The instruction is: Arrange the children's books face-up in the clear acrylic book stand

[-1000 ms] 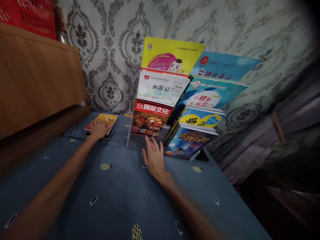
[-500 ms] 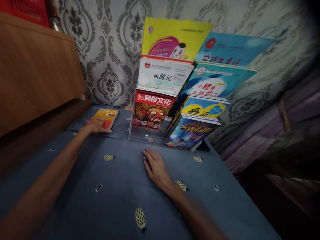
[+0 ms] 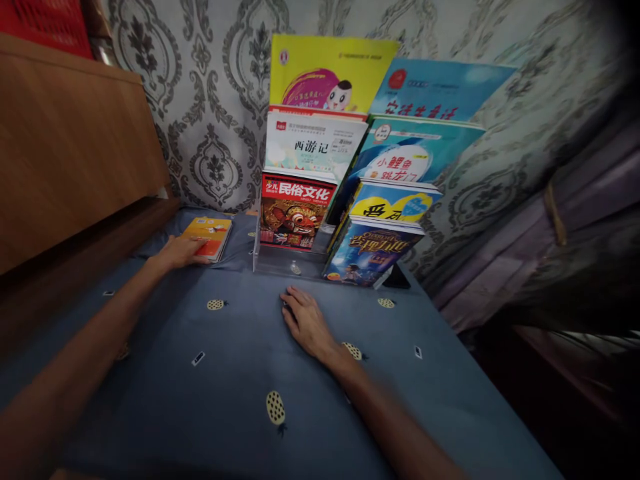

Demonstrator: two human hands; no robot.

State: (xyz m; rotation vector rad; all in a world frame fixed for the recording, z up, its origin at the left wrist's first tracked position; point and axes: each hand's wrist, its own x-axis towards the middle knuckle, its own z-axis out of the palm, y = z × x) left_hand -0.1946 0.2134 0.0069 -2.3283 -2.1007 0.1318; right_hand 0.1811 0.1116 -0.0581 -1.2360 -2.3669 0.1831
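Observation:
My left hand (image 3: 184, 253) lies at the left and near edge of a small orange book (image 3: 213, 230), fingers stretched onto its cover. The book rests flat, perhaps on others, at the back left of the blue sheet (image 3: 240, 347). My right hand (image 3: 306, 320) lies palm down on the sheet, fingers loosely extended and holding nothing. Beyond it stands a clear tiered rack (image 3: 295, 263) of upright books. Its lowest tier holds a red folk-culture book (image 3: 295, 213) and a dark blue book (image 3: 370, 253).
Behind these stand a white book (image 3: 310, 143), a yellow-green book (image 3: 330, 60), a teal book (image 3: 417, 150), a blue book (image 3: 440, 87) and a yellow-and-blue book (image 3: 393, 203). A wooden cabinet (image 3: 75, 147) bounds the left, a patterned wall (image 3: 210, 120) the back, and a curtain (image 3: 480, 267) the right.
The view has shifted slightly, moving the rack left in the picture. My left hand has slid a little left over the orange book. My right hand stays resting on the sheet.

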